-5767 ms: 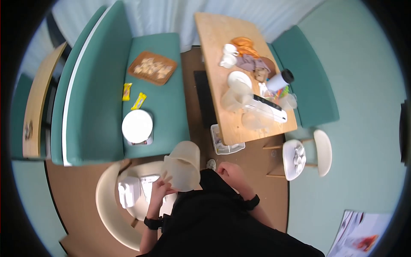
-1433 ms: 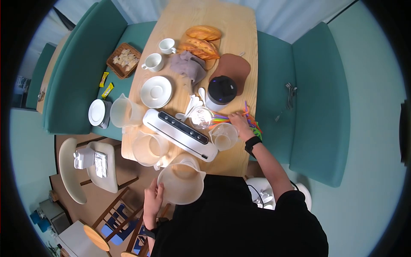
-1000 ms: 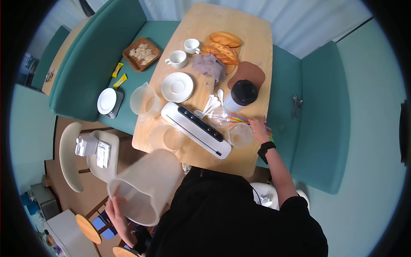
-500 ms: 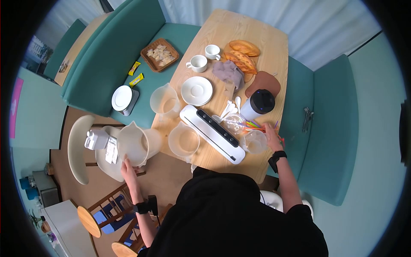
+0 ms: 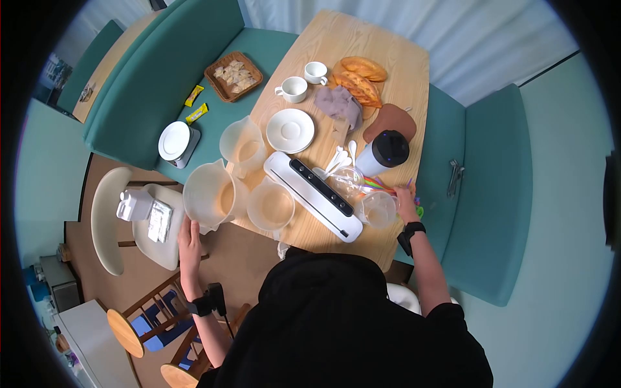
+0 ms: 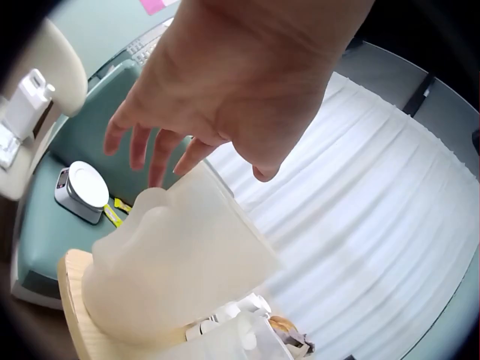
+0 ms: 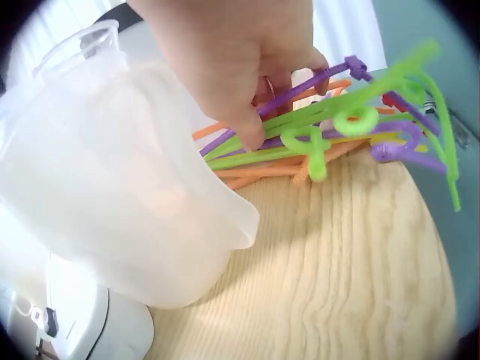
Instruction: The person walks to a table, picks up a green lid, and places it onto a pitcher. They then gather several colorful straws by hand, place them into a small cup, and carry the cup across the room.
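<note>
At the table's near-left corner a large frosted plastic measuring jug (image 5: 212, 194) stands beside two smaller jugs, one (image 5: 244, 146) behind it and one (image 5: 270, 205) to its right. My left hand (image 5: 189, 249) is right by the large jug's near side, its fingers loosely extended and holding nothing. In the left wrist view its fingers spread over the jug's rim. On the right, my right hand (image 5: 405, 205) grips a bundle of colourful curly drinking straws (image 7: 322, 124) between thumb and fingers. A small clear jug (image 5: 378, 210) stands just left of that hand.
A long white appliance with a black button panel (image 5: 314, 197) lies across the wooden table (image 5: 330, 39). Beyond it are white spoons (image 5: 337, 158), saucers (image 5: 290, 130), cups (image 5: 294, 89), a grey cloth (image 5: 337, 107), bread (image 5: 363, 68) and a black-topped canister (image 5: 388, 150).
My left hand has carried the large jug leftward from in front of my body to the table's corner and let it go. The right hand, earlier empty, has stayed at the straws lately.
</note>
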The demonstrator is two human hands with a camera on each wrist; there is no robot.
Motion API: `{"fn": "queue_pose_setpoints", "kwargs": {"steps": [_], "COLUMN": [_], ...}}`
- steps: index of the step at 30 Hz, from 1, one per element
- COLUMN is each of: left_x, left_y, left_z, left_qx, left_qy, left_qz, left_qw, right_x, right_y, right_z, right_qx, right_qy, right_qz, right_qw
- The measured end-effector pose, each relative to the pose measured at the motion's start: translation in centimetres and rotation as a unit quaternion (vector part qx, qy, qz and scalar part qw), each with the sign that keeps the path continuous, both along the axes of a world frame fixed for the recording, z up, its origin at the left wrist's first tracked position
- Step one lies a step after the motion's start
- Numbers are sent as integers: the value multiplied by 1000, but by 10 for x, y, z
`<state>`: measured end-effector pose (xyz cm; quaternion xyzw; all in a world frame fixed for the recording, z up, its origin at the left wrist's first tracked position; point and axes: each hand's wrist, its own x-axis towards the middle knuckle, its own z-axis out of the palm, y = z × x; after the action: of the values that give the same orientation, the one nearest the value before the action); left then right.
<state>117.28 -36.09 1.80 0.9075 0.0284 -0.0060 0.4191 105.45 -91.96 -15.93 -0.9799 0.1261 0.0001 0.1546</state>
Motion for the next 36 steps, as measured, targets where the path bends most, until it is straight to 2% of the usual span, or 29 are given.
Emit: {"fn": "queue_pose_setpoints", "kwargs": {"steps": [3, 4, 5, 7, 10, 13, 16, 17, 18, 19, 21, 22, 25, 26, 29, 32, 36], "left_x": [-17, -23, -30, -44, -59, -67, -69, -69, -68, -67, -66, -66, -66, -63, -58, -53, -52], "left_y": [-8, -15, -25, -44, -64, -74, -81, -82, -81, -79, -76, -79, -97, -102, -130, -149, -166], "left_z": [13, 25, 40, 56, 64, 57, 58, 58, 55, 53, 52, 55, 74, 79, 92, 92, 77], "left_qx": [125, 135, 144, 124, 98, 54, 11, -12, 14, 11, 6, -9, -71, -105, -192, -145, -325], "left_qy": [-150, -170, -190, -166, -127, -65, -8, 21, -10, 25, 93, 109, 122, 139, 67, -4, 177], "left_qz": [64, 50, 36, -1, -59, -102, -132, -141, -172, -197, -246, -235, -223, -240, -245, -273, -243], "left_qw": [979, 975, 970, 978, 985, 991, 991, 990, 985, 980, 965, 966, 964, 955, 948, 951, 897], "right_x": [13, 15, 14, 13, 11, 4, -2, -4, -5, -6, -9, -11, -17, -16, -10, -5, -1], "right_y": [6, 7, 8, 8, 10, 8, 4, 4, 11, 20, 39, 50, 92, 109, 153, 179, 197], "right_z": [27, 35, 38, 43, 55, 62, 81, 88, 110, 132, 171, 188, 228, 240, 260, 261, 252], "right_qx": [-32, -43, -42, -42, -36, -24, 63, 55, 47, 39, 54, 63, 122, 125, 148, 185, 177], "right_qy": [65, 89, 64, 12, 36, -8, 44, 61, 78, 95, 28, -6, -62, -47, -7, 8, -7], "right_qz": [-14, -20, -27, -38, -45, -34, -78, -94, -110, -126, -129, -131, -26, 10, 104, 159, 197], "right_qw": [997, 995, 997, 998, 998, 999, 994, 992, 990, 987, 990, 989, 990, 991, 983, 970, 964]}}
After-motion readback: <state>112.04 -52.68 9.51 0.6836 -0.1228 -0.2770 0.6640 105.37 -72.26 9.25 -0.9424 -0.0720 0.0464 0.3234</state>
